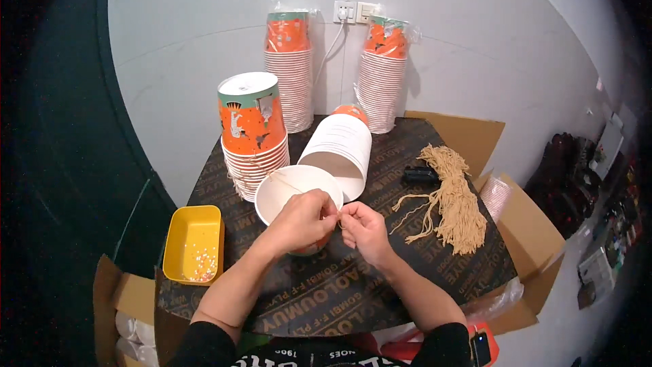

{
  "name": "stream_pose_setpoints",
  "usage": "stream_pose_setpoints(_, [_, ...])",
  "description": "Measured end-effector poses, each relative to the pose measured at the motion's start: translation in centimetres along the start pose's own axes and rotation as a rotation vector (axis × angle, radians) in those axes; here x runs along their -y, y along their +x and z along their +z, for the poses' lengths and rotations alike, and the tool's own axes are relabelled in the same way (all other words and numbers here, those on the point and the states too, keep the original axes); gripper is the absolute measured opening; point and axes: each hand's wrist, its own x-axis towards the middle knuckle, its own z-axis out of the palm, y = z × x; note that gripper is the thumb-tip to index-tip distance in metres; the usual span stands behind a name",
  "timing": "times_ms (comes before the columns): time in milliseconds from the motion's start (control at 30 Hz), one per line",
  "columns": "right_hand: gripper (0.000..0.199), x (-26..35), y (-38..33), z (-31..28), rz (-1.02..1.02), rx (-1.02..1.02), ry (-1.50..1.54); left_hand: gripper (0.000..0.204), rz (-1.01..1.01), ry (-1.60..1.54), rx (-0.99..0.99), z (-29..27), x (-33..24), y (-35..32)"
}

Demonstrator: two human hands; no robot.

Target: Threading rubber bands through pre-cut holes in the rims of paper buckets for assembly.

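Note:
A white-lined paper bucket (272, 197) stands upright in front of me, its mouth facing up. A strand of tan twine (288, 182) runs across its mouth from the far-left rim toward my fingers. My left hand (307, 221) is closed, bent over the near rim, with its fingertips pinching the twine. My right hand (365, 232) is also closed, pinching at the bucket's right rim beside the left fingertips. The twine between the fingers is mostly hidden. To the right lies a thick bundle of tan twine strands (454, 207).
A stack of orange paper buckets (252, 122) stands left, one white bucket (339, 141) lies behind. Wrapped stacks (288, 75) (384, 75) line the wall. A yellow bin (193, 231) holds small beads. A black object (420, 175) touches the twine; cardboard boxes (526, 231) flank the table.

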Motion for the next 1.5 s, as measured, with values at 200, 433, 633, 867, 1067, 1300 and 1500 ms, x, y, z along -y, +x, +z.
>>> stream_pose_setpoints(200, [0.010,-0.7,0.1,-0.7,-0.072,-0.002,-0.139,0.015,0.051,0.070,-0.032,0.7,0.3,0.2])
stream_pose_setpoints(433, [0.009,1.6,1.0,-1.5,-0.606,-0.089,-0.845,0.013,0.019,0.017,-0.054,0.3,0.1,0.0])
stream_pose_setpoints(633, [0.007,2.5,1.0,-2.3,-0.604,-0.060,-0.988,0.014,-0.017,0.064,-0.004,0.3,0.6,0.1])
stream_pose_setpoints(867, [0.006,2.3,1.3,-3.5,-0.613,0.020,-1.073,0.014,0.024,0.135,0.020,0.0,0.7,0.1])
stream_pose_setpoints(1067, [0.005,1.3,1.7,-4.1,-0.607,0.077,-1.040,0.015,-0.025,0.107,0.044,-0.4,0.8,0.3])
stream_pose_setpoints(1300, [0.026,2.0,0.5,-2.6,-0.496,0.013,-0.975,0.021,-0.017,0.140,-0.417,-3.1,0.2,-1.2])
stream_pose_setpoints(1500, [0.034,0.6,0.8,-2.2,-0.727,0.085,-1.143,0.023,-0.158,0.231,-0.412,-2.8,-0.9,-4.9])
